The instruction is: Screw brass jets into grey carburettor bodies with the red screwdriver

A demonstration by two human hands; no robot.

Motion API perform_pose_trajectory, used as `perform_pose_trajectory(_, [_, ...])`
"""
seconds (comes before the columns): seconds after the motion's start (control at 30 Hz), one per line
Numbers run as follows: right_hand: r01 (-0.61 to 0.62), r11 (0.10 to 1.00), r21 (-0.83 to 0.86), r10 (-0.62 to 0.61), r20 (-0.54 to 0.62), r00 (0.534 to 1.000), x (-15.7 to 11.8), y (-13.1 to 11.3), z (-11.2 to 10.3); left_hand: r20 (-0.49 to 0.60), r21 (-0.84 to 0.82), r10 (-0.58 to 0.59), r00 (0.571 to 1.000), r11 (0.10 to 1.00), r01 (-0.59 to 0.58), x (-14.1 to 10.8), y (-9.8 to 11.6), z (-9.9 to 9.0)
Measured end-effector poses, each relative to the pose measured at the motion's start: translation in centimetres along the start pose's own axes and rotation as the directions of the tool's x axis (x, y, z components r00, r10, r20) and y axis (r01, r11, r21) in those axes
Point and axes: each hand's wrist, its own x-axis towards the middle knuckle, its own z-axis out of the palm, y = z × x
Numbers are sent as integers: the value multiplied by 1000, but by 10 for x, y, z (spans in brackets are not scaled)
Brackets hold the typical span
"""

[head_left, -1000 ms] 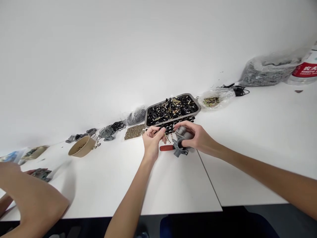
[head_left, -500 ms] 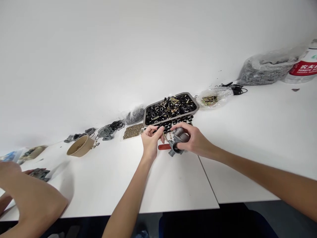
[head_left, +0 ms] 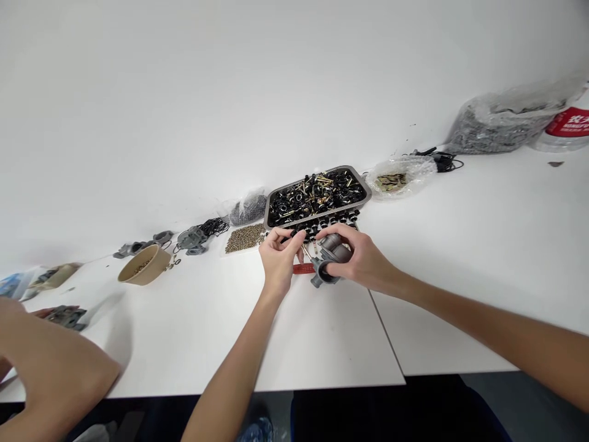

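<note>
My right hand (head_left: pixel 352 255) is wrapped round a grey metal housing (head_left: pixel 326 270) with a round opening, held just above the table. Left of it, my left hand (head_left: pixel 280 252) pinches a small part with a black end and a thin brass-coloured rod (head_left: pixel 307 252) that slants towards the housing. Whether the rod touches the housing is too small to tell. A red handle (head_left: pixel 304 269) lies below and between both hands. Behind them, a row of black parts (head_left: pixel 334 220) lies along the front of a metal tray (head_left: pixel 367 197) full of black and brass pieces.
Small brass pieces (head_left: pixel 245 238), a bag of dark pieces (head_left: pixel 248 210) and a tan bowl (head_left: pixel 156 265) stand left. Bubble wrap (head_left: pixel 416 175), a large bag (head_left: pixel 497 126) and a bottle (head_left: pixel 570 126) are right. Another person's arm (head_left: pixel 59 362) is far left.
The view has shifted slightly. The rod at my left hand now shows slanting towards the housing. My right hand keeps its hold on the housing.
</note>
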Motion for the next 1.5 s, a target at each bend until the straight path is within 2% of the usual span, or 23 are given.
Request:
perform_pose_trajectory(0.23, [-31,999,21,31,-3,1000,-1,-1,0,21,16,19,1000,1000,-20,0,2,-1])
perform_pose_trajectory(0.57, [-146,967,208,144,26,989,0,-3,-1,48,30,37,998,999,-38,-1,3,-1])
perform_pose_trajectory(0.73, [-165,953,254,161,35,986,2,-1,-1,53,41,34,998,999,-36,-1,5,1])
perform_pose_trajectory(1.1, [-176,943,284,186,-8,983,5,-2,-5,221,60,-13,975,998,0,-10,8,2])
perform_pose_trajectory(1.37, [-212,918,334,226,-2,974,5,-4,-5,259,53,-37,965,998,24,-11,7,0])
perform_pose_trajectory(1.5, [-233,906,354,222,71,972,5,-8,-8,322,30,-53,945,999,46,-7,9,-6])
